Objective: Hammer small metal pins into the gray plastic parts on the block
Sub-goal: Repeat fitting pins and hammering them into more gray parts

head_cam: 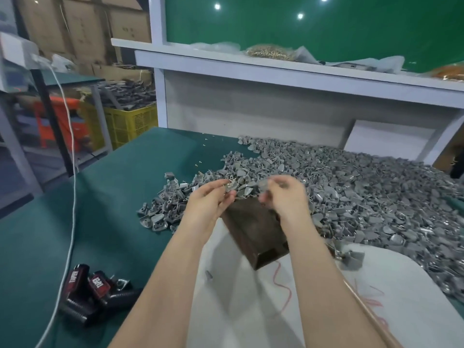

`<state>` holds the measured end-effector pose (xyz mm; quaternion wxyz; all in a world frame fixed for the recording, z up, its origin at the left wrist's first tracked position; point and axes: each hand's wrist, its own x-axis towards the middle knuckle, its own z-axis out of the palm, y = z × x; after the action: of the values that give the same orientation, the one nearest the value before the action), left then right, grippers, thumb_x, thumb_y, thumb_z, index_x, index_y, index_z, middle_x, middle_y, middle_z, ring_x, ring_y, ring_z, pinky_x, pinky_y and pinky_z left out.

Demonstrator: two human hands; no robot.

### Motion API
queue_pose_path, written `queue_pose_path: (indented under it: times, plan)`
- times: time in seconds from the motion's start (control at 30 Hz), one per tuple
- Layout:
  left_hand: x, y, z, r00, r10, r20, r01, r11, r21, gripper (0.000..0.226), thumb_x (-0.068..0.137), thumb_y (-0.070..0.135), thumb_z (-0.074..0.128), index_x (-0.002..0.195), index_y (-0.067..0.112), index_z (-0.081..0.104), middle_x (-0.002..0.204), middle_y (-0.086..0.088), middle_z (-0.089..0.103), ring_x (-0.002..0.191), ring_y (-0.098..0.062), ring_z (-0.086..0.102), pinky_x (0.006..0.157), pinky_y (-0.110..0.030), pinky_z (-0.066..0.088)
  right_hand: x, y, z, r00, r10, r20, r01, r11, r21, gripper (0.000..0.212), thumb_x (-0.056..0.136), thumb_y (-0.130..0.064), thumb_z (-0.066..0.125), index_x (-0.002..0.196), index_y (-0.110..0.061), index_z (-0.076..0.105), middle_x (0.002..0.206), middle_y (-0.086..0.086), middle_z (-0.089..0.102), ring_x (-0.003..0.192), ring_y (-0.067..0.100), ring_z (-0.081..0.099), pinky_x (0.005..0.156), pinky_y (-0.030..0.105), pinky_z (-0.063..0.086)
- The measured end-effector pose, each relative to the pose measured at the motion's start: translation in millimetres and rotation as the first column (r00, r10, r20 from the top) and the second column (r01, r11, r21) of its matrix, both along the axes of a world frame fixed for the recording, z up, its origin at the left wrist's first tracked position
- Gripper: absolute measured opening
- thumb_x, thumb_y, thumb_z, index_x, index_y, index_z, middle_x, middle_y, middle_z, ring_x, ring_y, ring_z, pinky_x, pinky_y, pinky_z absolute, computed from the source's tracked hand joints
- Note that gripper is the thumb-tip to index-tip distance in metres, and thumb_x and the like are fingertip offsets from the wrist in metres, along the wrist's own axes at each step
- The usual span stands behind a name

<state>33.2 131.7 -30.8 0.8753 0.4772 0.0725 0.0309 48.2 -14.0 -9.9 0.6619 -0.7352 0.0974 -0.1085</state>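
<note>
Setting: a workbench covered in green cloth, backed by a white shelf and a green panel. A bagged pile of small brass-coloured pieces is kept on the shelf.

Stock: a large heap of gray parts is spread over the right and far side of the bench. A few loose pins are scattered on the cloth to its left.

Block: dark brown, stood on a white mat at the near edge of the heap, directly below both hands. Its top is hidden by the hands.

Left hand: one gray part is pinched between thumb and fingertips just above the block. A glint of metal is seen at it; a seated pin cannot be confirmed.

Right hand: fingers are curled and blurred. Whether anything is held cannot be told.

Other items: red thread on the mat; black-and-red objects at the near left; a white cable; a yellow crate beyond the bench.

Step judged in hand: a part is being readied, with no hammering begun. No hammer is identified with certainty.

Next move, as judged: the part is to be set squarely on the block, a pin stood upright in its hole, and fingers kept clear when it is struck.
</note>
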Motion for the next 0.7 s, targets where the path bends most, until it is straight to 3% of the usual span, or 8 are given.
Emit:
queue_pose_path:
  times: [0.1, 0.2, 0.27, 0.37, 0.47, 0.53, 0.63, 0.7]
  plan:
    - [6.9, 0.2, -6.3, 1.000, -0.001, 0.019, 0.001, 1.000, 0.003, 0.017, 0.092, -0.007, 0.050, 0.101, 0.001, 0.062, 0.086, -0.008, 0.065, 0.073, -0.010, 0.069, 0.069, -0.015, 0.055, 16.2, -21.4, 6.0, 0.953, -0.303, 0.029, 0.303, 0.953, 0.000, 0.044, 0.093, -0.007, 0.053, 0.134, -0.019, 0.042, 0.132, 0.004, 0.050, 0.097, 0.014, 0.061, 0.077, 0.032, 0.055]
    - [12.7, 4.0, -13.3, 0.998, 0.056, -0.003, -0.056, 0.998, 0.009, 0.019, 0.092, -0.006, 0.051, 0.107, -0.001, 0.061, 0.094, -0.007, 0.065, 0.074, -0.008, 0.069, 0.071, -0.015, 0.055, 20.5, -22.2, 4.8, 0.969, -0.229, 0.089, 0.244, 0.866, -0.436, 0.065, 0.092, -0.012, 0.054, 0.147, -0.029, 0.025, 0.158, 0.002, 0.003, 0.141, 0.026, 0.024, 0.109, 0.042, 0.034]
    - [12.8, 2.7, -15.0, 0.997, 0.078, 0.006, -0.079, 0.994, 0.081, 0.017, 0.092, -0.006, 0.051, 0.103, 0.003, 0.062, 0.094, -0.008, 0.064, 0.074, -0.008, 0.067, 0.070, -0.014, 0.055, 16.9, -7.0, 6.5, 0.986, 0.113, 0.118, -0.019, 0.797, -0.604, 0.055, 0.091, -0.022, 0.058, 0.141, -0.032, 0.038, 0.153, 0.002, 0.024, 0.136, 0.020, 0.035, 0.112, 0.035, 0.025]
    - [9.3, -4.6, -13.3, 0.996, 0.077, 0.043, -0.086, 0.963, 0.254, 0.016, 0.092, -0.003, 0.053, 0.100, 0.009, 0.059, 0.086, -0.002, 0.065, 0.071, -0.005, 0.066, 0.064, -0.011, 0.053, 13.5, 21.9, 6.9, 0.854, 0.517, -0.054, -0.418, 0.621, -0.663, 0.027, 0.089, -0.023, 0.062, 0.115, -0.028, 0.065, 0.106, -0.006, 0.067, 0.096, 0.008, 0.062, 0.096, 0.031, 0.047]
    - [8.5, -2.9, -15.8, 0.988, 0.147, 0.049, -0.154, 0.922, 0.356, 0.020, 0.090, 0.007, 0.060, 0.107, 0.017, 0.056, 0.089, 0.005, 0.064, 0.083, -0.008, 0.065, 0.074, -0.017, 0.052, 27.0, 26.3, -1.4, 0.945, 0.321, 0.064, -0.206, 0.736, -0.645, 0.013, 0.089, -0.017, 0.061, 0.098, -0.019, 0.071, 0.097, -0.003, 0.070, 0.091, 0.013, 0.064, 0.089, 0.029, 0.048]
    - [9.1, 2.9, -18.2, 0.961, 0.271, 0.046, -0.271, 0.901, 0.340, 0.016, 0.091, 0.009, 0.057, 0.105, 0.016, 0.059, 0.093, 0.004, 0.065, 0.086, -0.008, 0.065, 0.076, -0.019, 0.051, 40.6, 9.6, -3.7, 0.988, -0.009, 0.155, 0.094, 0.828, -0.553, 0.027, 0.092, -0.020, 0.058, 0.118, -0.017, 0.062, 0.124, 0.003, 0.061, 0.104, 0.015, 0.060, 0.088, 0.024, 0.043]
    - [11.2, 11.0, -20.1, 0.880, 0.474, -0.036, -0.465, 0.874, 0.139, 0.019, 0.094, 0.002, 0.045, 0.091, 0.013, 0.059, 0.088, 0.001, 0.063, 0.075, -0.006, 0.063, 0.067, -0.015, 0.051, 52.3, -14.9, -3.3, 0.972, -0.236, 0.009, 0.198, 0.792, -0.578, 0.059, 0.093, -0.025, 0.056, 0.145, -0.030, 0.030, 0.158, 0.010, 0.005, 0.141, 0.034, 0.021, 0.112, 0.047, 0.029]
    - [14.2, 12.7, -22.3, 0.848, 0.525, -0.080, -0.523, 0.851, 0.037, 0.023, 0.094, 0.000, 0.040, 0.086, 0.015, 0.055, 0.087, -0.001, 0.060, 0.070, -0.007, 0.060, 0.069, -0.018, 0.052, 55.3, -6.1, -4.8, 0.988, -0.155, 0.001, 0.110, 0.695, -0.710, 0.057, 0.093, -0.025, 0.056, 0.144, -0.032, 0.032, 0.157, 0.010, 0.009, 0.139, 0.035, 0.026, 0.112, 0.046, 0.030]
